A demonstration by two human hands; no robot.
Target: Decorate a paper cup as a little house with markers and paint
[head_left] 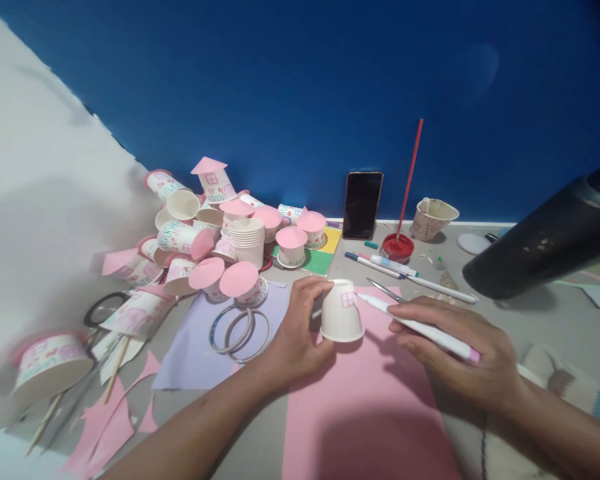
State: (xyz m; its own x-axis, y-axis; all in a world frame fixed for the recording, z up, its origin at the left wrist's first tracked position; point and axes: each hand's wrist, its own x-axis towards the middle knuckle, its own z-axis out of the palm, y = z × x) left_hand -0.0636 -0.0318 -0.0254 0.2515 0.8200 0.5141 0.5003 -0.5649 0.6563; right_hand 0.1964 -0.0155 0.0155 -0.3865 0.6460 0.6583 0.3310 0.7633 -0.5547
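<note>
My left hand point(300, 327) grips a small white paper cup point(341, 313) turned upside down on a pink paper sheet point(365, 407). The cup carries a pink window drawing near its top. My right hand point(455, 353) is closed around a white marker with a pink cap point(420, 328). The marker's tip points left and sits right beside the cup's drawn window. Both forearms reach in from the bottom edge.
A heap of decorated paper cups with pink round tops point(215, 233) fills the left. Nearby lie bangles point(240, 328) on lilac paper, scissors point(103, 310), a phone point(362, 204) leaning on the blue wall, a red dish with a stick point(398, 245), pens point(390, 265) and a dark cylinder point(545, 240).
</note>
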